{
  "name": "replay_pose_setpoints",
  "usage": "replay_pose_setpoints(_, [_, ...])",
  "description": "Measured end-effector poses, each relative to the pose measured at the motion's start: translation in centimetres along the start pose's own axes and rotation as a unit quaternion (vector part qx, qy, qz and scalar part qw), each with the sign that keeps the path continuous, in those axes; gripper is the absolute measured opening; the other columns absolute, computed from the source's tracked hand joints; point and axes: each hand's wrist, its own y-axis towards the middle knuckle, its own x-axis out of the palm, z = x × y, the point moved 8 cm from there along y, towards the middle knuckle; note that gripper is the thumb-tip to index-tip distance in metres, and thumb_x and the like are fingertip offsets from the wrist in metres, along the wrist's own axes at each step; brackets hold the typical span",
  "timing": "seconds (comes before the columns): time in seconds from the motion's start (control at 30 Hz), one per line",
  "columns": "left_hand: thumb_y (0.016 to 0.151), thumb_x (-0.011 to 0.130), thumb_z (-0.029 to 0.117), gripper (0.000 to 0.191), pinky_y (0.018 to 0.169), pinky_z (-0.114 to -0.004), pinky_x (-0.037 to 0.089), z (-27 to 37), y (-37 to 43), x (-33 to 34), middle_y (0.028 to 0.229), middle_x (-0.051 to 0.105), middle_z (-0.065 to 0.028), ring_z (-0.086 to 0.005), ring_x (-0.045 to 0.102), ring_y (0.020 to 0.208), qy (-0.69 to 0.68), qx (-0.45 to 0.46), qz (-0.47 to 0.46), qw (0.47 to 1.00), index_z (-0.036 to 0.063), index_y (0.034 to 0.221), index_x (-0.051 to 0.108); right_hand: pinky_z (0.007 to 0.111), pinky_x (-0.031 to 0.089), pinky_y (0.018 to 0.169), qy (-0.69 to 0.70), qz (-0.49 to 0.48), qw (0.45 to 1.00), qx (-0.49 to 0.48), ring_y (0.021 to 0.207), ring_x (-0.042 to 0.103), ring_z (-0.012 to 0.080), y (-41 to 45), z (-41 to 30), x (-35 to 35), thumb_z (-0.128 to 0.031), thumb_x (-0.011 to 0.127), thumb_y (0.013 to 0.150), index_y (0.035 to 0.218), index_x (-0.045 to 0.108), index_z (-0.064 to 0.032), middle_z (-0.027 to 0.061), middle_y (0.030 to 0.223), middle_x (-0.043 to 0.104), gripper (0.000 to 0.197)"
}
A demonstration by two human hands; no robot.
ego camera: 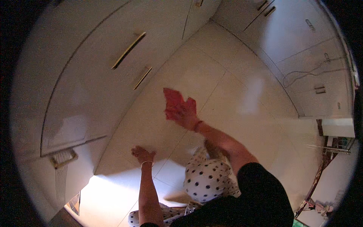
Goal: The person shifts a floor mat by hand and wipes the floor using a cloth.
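Observation:
A crumpled red cloth (176, 102) lies on the pale tiled floor (224, 93), near the middle of the view. Over its lower right part rests my right hand (185, 117), which wears a dark band at the wrist; the fingers blur into the cloth, and they seem to press it flat. My left hand (143, 155), with a light bangle, is lower and to the left, fingers spread, holding nothing. Whether its palm touches the floor is hard to tell. Below the hands are my knees in white, black-dotted fabric (204, 178).
Light cabinets with brass-coloured handles (129, 51) run along the left. More cabinets (297, 42) stand at the upper right, with a thin cable (306, 72) in front. Bright light falls on the floor at lower left. A metal rack (329, 148) shows at the right edge.

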Motion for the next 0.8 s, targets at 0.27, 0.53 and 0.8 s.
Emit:
replay_pose_setpoints(0.27, [0.08,0.06,0.062,0.102,0.118,-0.043,0.012,18.4,3.0,-14.2,0.151,0.024,-0.029,-0.0428,0.019,0.141,0.013,0.187,0.168,0.968,-0.0091,0.145,0.024,0.047,0.034,0.107,0.063,0.067,0.993,-0.073,0.135,0.035,0.0328,16.7,6.5,-3.5,-0.033,0.048,0.094,0.12,0.06,-0.0129,0.013,0.142,0.044,0.035])
replay_pose_setpoints(0.53, [0.064,0.07,0.068,0.121,0.114,-0.06,0.008,26.4,6.2,-19.1,0.153,0.024,-0.0237,-0.049,0.016,0.141,0.061,0.108,0.052,0.991,-0.0073,0.146,0.022,0.046,0.032,0.107,-0.077,0.102,0.991,-0.042,0.128,0.041,0.0304,26.7,22.7,-12.2,-0.034,0.047,0.094,0.126,0.059,-0.0158,0.0068,0.136,0.051,0.038])
replay_pose_setpoints(0.8, [0.058,0.076,0.067,0.127,0.112,-0.059,0.02,25.1,5.7,-18.4,0.148,0.021,-0.035,-0.0541,0.019,0.137,0.033,0.064,0.056,0.996,-0.002,0.148,0.019,0.046,0.034,0.097,-0.982,-0.069,-0.101,0.146,0.11,0.046,0.0274,25.5,13.7,-10.1,-0.027,0.053,0.087,0.129,0.054,-0.0151,0.0083,0.135,0.051,0.044])
